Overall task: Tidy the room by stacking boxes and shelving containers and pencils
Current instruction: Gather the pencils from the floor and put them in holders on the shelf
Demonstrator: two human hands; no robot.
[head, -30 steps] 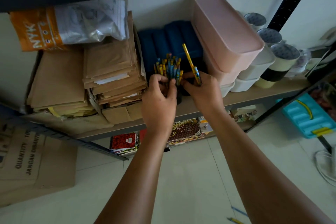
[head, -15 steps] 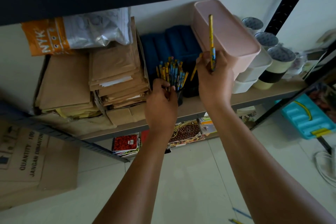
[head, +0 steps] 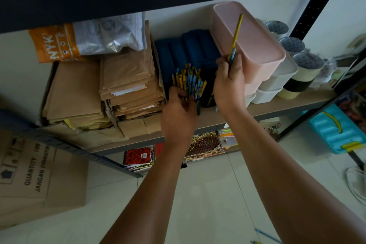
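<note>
A bunch of yellow and blue pencils (head: 189,81) stands upright in a dark holder on the middle shelf (head: 217,117). My left hand (head: 179,114) grips the holder and the lower ends of the bunch. My right hand (head: 229,83) holds one yellow and blue pencil (head: 235,35) upright, just right of the bunch and in front of the pink container (head: 249,41). White containers (head: 277,79) are stacked under and beside the pink one.
Brown paper envelopes (head: 126,81) and an orange NYK bag (head: 55,43) fill the shelf's left. Dark blue cloth (head: 186,49) lies behind the pencils. Tape rolls (head: 301,73) sit at the right. Notebooks (head: 204,144) lie on the lower shelf, a cardboard box (head: 37,180) and turquoise tray (head: 332,132) on the floor.
My right hand has lifted one pencil up and rightward, away from the bunch, turning it from tilted to upright. My left hand stays on the holder.
</note>
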